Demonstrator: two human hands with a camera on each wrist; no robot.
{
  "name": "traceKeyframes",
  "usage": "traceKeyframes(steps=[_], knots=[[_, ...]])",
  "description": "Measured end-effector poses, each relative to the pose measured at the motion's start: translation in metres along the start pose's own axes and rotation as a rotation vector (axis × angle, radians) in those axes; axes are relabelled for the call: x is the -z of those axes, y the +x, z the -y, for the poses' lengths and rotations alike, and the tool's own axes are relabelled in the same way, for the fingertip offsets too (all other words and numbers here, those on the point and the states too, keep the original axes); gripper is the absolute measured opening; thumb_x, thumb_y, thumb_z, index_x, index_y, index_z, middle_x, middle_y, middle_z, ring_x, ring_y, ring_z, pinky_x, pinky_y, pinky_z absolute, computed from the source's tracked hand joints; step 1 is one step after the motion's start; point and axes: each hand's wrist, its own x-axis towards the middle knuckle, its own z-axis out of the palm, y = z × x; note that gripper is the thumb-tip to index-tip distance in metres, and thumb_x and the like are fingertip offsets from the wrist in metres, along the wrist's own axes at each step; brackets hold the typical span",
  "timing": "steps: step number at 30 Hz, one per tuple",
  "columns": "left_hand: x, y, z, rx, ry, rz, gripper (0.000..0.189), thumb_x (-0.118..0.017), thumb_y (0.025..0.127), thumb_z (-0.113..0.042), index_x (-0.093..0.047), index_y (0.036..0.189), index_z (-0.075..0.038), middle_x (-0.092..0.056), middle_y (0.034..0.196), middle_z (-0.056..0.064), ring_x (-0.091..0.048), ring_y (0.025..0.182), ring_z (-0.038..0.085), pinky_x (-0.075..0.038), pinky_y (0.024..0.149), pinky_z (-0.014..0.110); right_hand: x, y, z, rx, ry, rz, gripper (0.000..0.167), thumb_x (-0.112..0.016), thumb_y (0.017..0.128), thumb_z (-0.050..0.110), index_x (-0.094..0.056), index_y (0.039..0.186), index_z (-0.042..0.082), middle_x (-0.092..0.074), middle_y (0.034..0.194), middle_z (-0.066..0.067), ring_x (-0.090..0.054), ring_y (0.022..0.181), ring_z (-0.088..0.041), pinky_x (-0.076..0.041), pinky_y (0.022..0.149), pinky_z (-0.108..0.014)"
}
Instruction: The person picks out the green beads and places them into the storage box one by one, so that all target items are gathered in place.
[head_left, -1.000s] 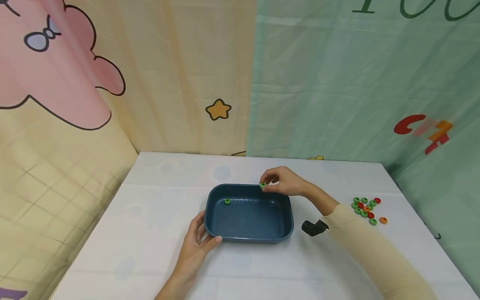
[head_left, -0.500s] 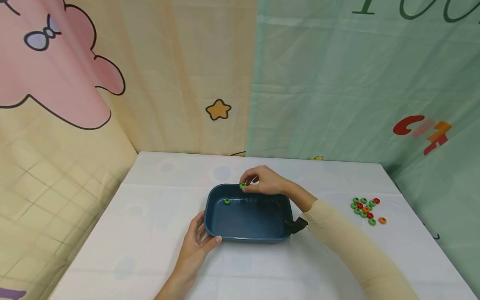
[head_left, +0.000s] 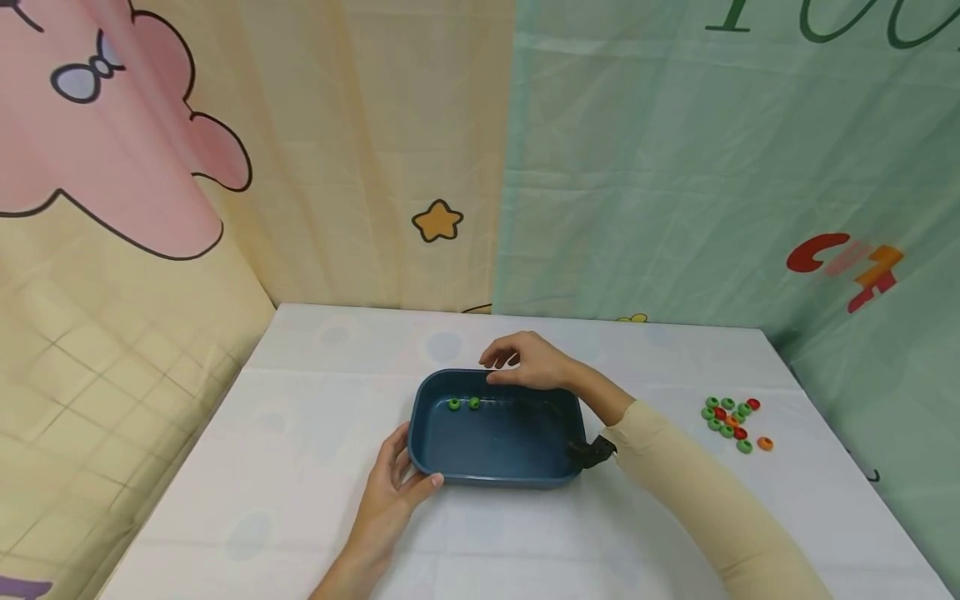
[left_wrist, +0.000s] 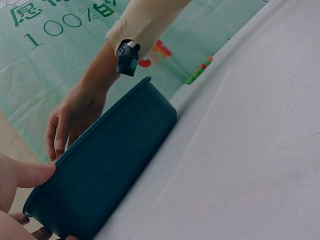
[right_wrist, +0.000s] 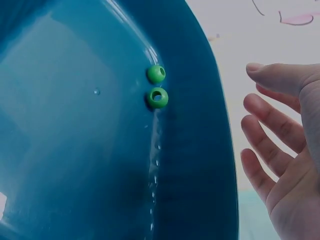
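A dark blue rectangular tray (head_left: 498, 482) stands on the white table. My left hand (head_left: 393, 487) grips its near left corner, thumb on the rim and fingers around the outer wall. Inside, by the far wall, two green beads (right_wrist: 157, 98) lie side by side, the hole of one facing up. My right hand (head_left: 525, 360) hovers at the tray's far rim. In the right wrist view its fingers are spread apart and hold nothing. The left wrist view shows the tray's outer wall (left_wrist: 115, 165) with the right hand beyond it.
A loose group of green, red and orange beads (head_left: 727, 430) lies on the table to the right, with one orange bead (head_left: 765, 443) a little apart. The black wrist camera (head_left: 592, 451) overlaps the tray's right edge. Printed curtains (head_left: 360, 167) hang behind the table.
My right hand has moved left along the far rim and let go of a green bead, which now lies in the tray beside the other. My left hand has stayed in place.
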Motion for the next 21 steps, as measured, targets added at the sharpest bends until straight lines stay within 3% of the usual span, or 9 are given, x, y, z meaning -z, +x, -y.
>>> traceKeyframes(steps=[11, 21], knots=[[-0.002, 0.000, -0.002, -0.003, 0.006, -0.004, 0.090, -0.078, 0.089, 0.003, -0.026, 0.162, -0.010, -0.026, 0.165, 0.016, -0.029, 0.151, 0.034, -0.040, 0.116, 0.041, 0.013, -0.024, -0.002, -0.022, 0.033, -0.028, 0.027, -0.076, 0.095, 0.013, -0.073, 0.119, 0.001, -0.072, 0.114, -0.017, -0.069, 0.100, -0.019, -0.058, 0.096, -0.047], [-0.002, -0.001, -0.002, -0.004, -0.002, 0.003, 0.091, -0.077, 0.089, 0.003, -0.024, 0.162, -0.009, -0.025, 0.166, 0.016, -0.029, 0.151, 0.035, -0.041, 0.115, 0.038, 0.035, -0.055, -0.006, -0.103, 0.081, -0.099, 0.025, -0.077, 0.095, 0.016, -0.074, 0.116, 0.005, -0.071, 0.113, -0.008, -0.067, 0.104, -0.025, -0.056, 0.099, -0.050]])
